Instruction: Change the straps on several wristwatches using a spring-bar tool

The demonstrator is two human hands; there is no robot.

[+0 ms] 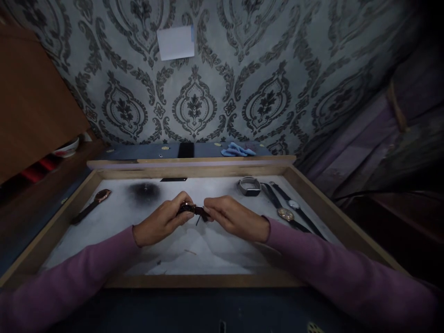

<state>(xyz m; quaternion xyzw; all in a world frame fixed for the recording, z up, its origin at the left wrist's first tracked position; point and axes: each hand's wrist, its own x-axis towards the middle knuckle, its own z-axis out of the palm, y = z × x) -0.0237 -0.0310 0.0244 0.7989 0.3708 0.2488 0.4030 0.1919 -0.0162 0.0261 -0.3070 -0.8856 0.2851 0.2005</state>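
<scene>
Above the middle of a white-bottomed wooden tray (222, 281), my two hands meet around one wristwatch (188, 207). My left hand (165, 219) pinches its dark case between thumb and fingers. My right hand (232, 215) is closed on the dark watch strap (201, 212), just right of the case. A thin dark piece hangs below the strap; its kind is too small to tell. Whether the strap is joined to the case I cannot tell.
A dark-strapped watch (101, 196) lies at the tray's left. On the right are a grey-banded smartwatch (249, 186) and two watches, one gold-faced (286, 213), one silver (293, 204). A flat black strip (174, 179) lies at the back. Behind the tray rests a blue cloth (237, 149).
</scene>
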